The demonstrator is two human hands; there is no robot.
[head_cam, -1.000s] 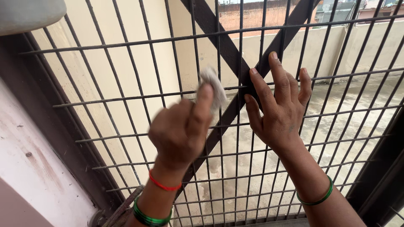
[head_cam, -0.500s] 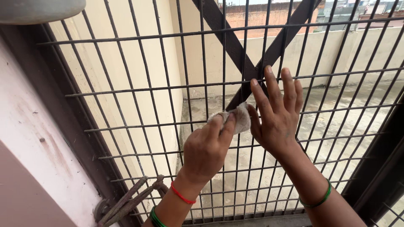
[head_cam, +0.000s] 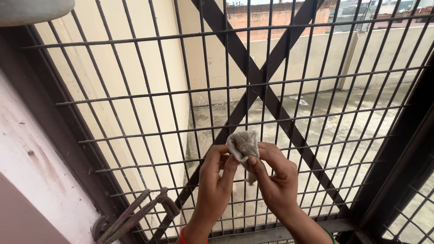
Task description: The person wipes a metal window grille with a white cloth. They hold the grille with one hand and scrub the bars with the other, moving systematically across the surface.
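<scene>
Now the cloth [head_cam: 243, 143] sits pinched between both hands' fingers [head_cam: 226, 165].

Cloth [head_cam: 243, 143] between both hands, before the grille [head_cam: 135, 97]; latch [head_cam: 135, 214] lower left.

Single head view, close, angled down at window grille [head_cam: 135, 90].

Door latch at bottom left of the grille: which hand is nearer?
Left. The left hand is right of the latch, not touching it; the right hand sits farther right. Both pinch the small cloth.
</scene>
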